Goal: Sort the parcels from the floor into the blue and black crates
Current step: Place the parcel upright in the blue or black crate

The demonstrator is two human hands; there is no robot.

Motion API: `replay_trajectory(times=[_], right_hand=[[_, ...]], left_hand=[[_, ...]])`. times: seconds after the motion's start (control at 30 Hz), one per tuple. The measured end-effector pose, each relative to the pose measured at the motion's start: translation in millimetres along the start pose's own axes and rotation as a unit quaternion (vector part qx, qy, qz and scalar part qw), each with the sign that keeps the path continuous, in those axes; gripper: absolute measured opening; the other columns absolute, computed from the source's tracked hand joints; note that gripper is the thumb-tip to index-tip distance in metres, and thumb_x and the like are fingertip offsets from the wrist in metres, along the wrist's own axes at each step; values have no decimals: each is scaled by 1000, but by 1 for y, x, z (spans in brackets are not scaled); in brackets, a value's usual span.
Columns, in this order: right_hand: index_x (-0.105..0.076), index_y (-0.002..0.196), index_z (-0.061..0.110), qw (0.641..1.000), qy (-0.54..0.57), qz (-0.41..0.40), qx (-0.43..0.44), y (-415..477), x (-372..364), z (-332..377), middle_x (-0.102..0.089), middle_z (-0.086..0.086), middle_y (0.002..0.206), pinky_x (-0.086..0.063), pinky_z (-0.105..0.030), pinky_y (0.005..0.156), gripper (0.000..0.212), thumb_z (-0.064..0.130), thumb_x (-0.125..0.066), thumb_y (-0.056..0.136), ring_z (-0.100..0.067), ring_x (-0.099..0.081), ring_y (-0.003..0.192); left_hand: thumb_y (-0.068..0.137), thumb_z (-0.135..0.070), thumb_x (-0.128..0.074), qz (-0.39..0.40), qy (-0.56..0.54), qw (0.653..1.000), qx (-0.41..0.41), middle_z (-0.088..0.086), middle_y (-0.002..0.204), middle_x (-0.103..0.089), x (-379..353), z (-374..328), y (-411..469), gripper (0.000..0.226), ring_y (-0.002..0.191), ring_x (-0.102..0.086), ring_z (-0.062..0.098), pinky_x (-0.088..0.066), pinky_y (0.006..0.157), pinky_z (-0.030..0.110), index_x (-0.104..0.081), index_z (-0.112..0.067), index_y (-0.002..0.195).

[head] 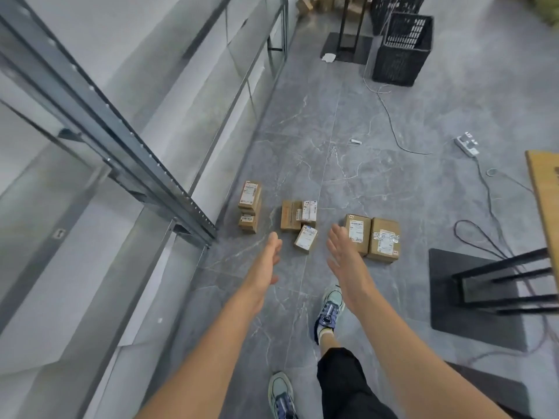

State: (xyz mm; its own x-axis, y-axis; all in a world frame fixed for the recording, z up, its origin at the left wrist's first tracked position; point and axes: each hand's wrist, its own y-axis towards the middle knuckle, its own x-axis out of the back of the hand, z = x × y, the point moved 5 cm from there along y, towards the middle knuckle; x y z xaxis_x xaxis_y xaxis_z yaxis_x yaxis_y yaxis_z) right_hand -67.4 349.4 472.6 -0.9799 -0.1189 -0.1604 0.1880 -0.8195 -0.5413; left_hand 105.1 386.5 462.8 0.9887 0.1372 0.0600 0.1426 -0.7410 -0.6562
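Note:
Several brown cardboard parcels with white labels lie on the grey floor ahead of me. A stack of two [250, 206] stands at the left, a cluster of three [298, 216] with a small tilted parcel [306, 239] lies in the middle, and two bigger parcels [372, 237] sit side by side at the right. My left hand [267, 261] and my right hand [344, 261] are both stretched forward, fingers straight, holding nothing, on either side of the small tilted parcel and above the floor. A black crate [402, 51] stands far ahead; no blue crate is in view.
A grey metal shelving rack [145, 164] runs along the left. A second black crate [393, 7] stands behind the first. Cables [393, 122] and a power strip [467, 143] lie on the floor at right, beside a black stand base [472, 297] and a wooden tabletop edge [544, 189].

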Motion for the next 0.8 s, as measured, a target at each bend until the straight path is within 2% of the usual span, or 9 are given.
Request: replay_trajectory(times=[0.13, 0.37, 0.47, 0.6, 0.7, 0.8], right_hand=[[-30, 162, 37, 999, 4, -11, -32, 65, 35, -2, -36, 20, 160, -23, -43, 129, 84, 76, -38, 89, -8, -32, 153], [-27, 165, 35, 992, 7, -27, -127, 183, 90, -27, -27, 10, 172, -21, -49, 130, 97, 85, -43, 83, -15, -28, 157], [-25, 166, 36, 984, 12, -35, -173, 230, 104, -49, -25, 9, 173, -18, -55, 130, 91, 81, -41, 89, -21, -26, 158], [-21, 168, 30, 980, 18, -48, -192, 295, 116, -90, -24, 6, 173, -19, -49, 130, 79, 70, -37, 102, -17, -25, 158], [-19, 168, 28, 975, 24, -53, -216, 343, 121, -133, -21, 7, 174, -17, -46, 131, 76, 68, -35, 105, -13, -23, 159], [-20, 168, 28, 969, 32, -61, -237, 395, 123, -188, -21, 7, 174, -16, -46, 131, 73, 66, -33, 106, -13, -22, 159]], left_hand=[[103, -66, -26, 5, 28, 998, 52, -3, 164, -35, -29, -8, 72, 71, 148, -36, 15, -31, 120, 50, -37, -22, 158], [102, -67, -27, -1, 56, 987, 152, -1, 164, -36, -70, -11, 186, 74, 148, -36, 16, -30, 120, 48, -34, -20, 159], [102, -68, -27, 7, 74, 980, 184, -2, 165, -34, -80, -4, 231, 75, 150, -33, 17, -28, 121, 47, -32, -21, 160], [93, -82, -30, 10, 112, 970, 213, -3, 165, -34, -87, 20, 305, 85, 150, -34, 20, -27, 122, 53, -34, -28, 159], [98, -75, -31, 14, 127, 968, 216, -4, 162, -39, -95, 52, 370, 75, 146, -38, 17, -29, 121, 48, -40, -29, 156], [104, -64, -31, 9, 138, 966, 220, -4, 155, -48, -102, 88, 440, 62, 132, -47, 13, -36, 114, 41, -48, -27, 151]])
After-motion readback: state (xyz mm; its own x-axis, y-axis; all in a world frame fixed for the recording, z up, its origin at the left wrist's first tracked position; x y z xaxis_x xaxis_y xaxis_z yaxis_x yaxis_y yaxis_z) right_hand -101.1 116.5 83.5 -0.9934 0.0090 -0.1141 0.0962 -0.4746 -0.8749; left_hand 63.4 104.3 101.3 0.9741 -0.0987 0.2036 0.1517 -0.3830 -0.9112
